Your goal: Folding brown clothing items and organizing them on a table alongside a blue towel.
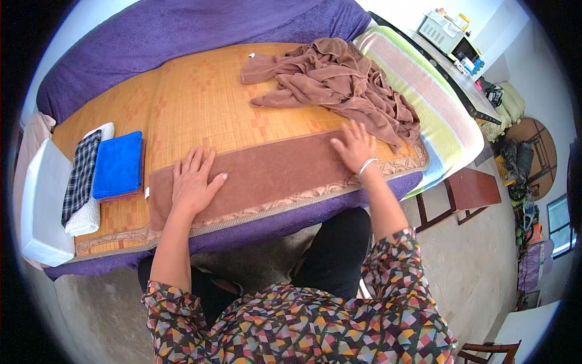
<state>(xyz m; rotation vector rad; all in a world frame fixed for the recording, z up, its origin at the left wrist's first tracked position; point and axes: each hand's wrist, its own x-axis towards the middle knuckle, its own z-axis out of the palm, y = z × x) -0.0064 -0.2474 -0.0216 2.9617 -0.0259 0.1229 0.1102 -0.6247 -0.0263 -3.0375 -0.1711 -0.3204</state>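
Observation:
A brown towel (273,168) lies folded into a long flat strip on a woven bamboo mat (191,100), along its near edge. My left hand (194,182) rests palm down on the towel's left part, fingers apart. Toward the strip's right end, my right hand (355,146) is also spread flat on it, a pale bangle (367,165) around the wrist. Beyond that hand is a crumpled heap of brown towels (336,82). To the left, a folded blue towel (118,164) sits on top of a folded brown one, beside a black-and-white checked cloth (82,170) on a white towel (86,220).
A white box-like object (47,204) stands at the mat's left end. Purple fabric (204,27) covers what lies behind the mat. A striped towel (423,91) drapes the right end. On the floor at right is a reddish-brown wooden stool (473,189).

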